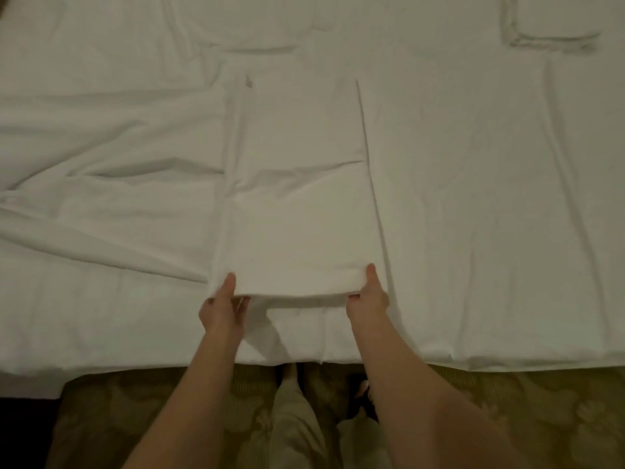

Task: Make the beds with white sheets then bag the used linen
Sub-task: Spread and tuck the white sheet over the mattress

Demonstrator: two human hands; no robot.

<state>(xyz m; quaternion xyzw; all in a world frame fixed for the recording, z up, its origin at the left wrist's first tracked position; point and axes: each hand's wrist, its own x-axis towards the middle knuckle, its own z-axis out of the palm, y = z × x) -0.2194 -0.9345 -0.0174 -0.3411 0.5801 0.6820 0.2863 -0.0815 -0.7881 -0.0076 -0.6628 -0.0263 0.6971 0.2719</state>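
Olive, leaf-patterned carpet (507, 418) underfoot at the bed edge. Left hand (221, 308) and right hand (367, 301) each pinched shut on a near corner of the long folded white sheet (301, 198), thumbs on top, near edge lifted slightly; probably held so to keep the fold square while unfolding or drawing it. Folded sheet lay lengthwise mid-bed on the wrinkled white bed covering (490, 198). Farther off, a small folded white square of linen (554, 22) near the far right.

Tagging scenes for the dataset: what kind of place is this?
Probably a hotel or guest bedroom: a wide bed in white linen, both hands holding a folded white sheet, patterned carpet below.
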